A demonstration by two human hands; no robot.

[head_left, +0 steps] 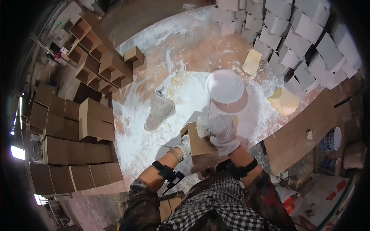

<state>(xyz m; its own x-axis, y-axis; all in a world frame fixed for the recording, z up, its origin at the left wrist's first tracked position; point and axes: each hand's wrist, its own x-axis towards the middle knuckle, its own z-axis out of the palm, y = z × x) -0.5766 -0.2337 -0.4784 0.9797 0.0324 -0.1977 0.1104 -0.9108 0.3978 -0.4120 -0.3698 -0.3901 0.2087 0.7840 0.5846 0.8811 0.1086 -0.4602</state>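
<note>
A small brown cardboard box (pixel 202 145) stands in front of me at the near side of the white-smeared table. My left hand (pixel 185 145), in a pale knit glove, holds the box at its left side; its fingers are mostly hidden by the cardboard. My right hand (pixel 221 133), in a white-stained glove, is closed on a pale yellow sponge (pixel 201 129) at the box's far top edge. Part of the sponge is covered by the glove. Just beyond is a round tub (pixel 208 90) of white liquid. A crumpled grey mesh cloth (pixel 160 111) lies left of it.
Brown open boxes (pixel 96 119) are stacked along the left side. White-coated boxes (pixel 296 42) stand in rows at the far right. Two yellowish sponge pieces (pixel 284 102) lie right of the tub. A brown cardboard sheet (pixel 300 134) slants along the right edge, near a bucket (pixel 331 138).
</note>
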